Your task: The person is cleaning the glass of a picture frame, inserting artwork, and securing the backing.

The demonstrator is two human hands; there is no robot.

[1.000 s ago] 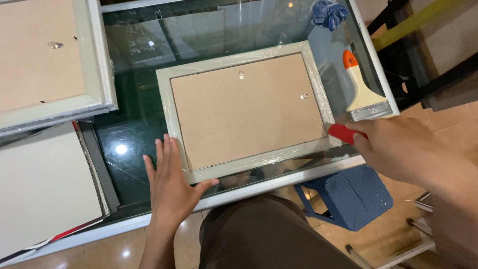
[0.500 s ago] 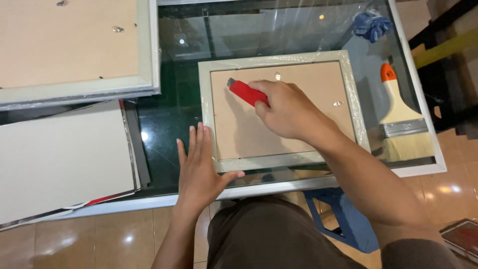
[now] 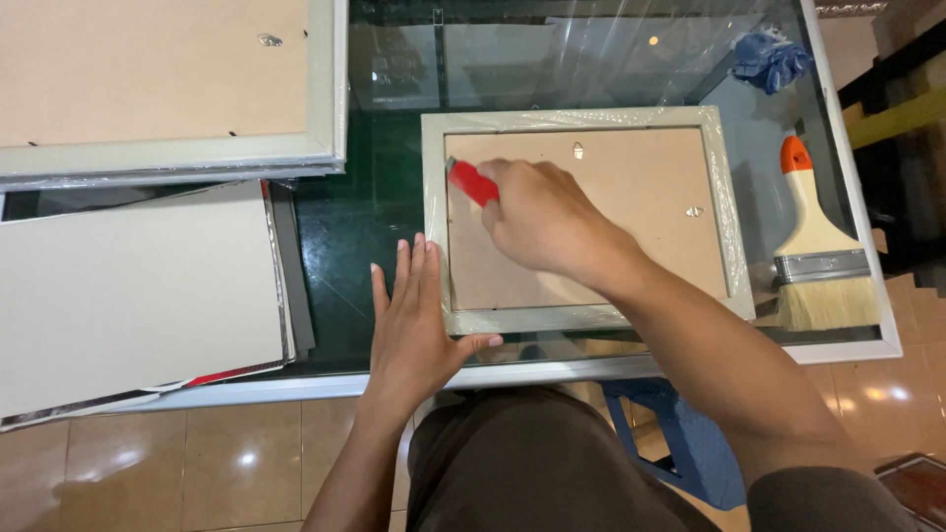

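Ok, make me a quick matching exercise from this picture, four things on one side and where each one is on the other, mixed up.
Things:
1. red cutter
2. paintbrush
3. blue cloth
4. left hand

Places:
A. far right corner of the glass table
B. flat against the small frame's left edge
C. held in the right hand over the frame's backing
D. lying right of the small frame

Pairs: 1-C, 2-D, 3-A, 4-B

paintbrush (image 3: 823, 258) (orange handle), blue rag (image 3: 771, 59), boards (image 3: 138, 296)
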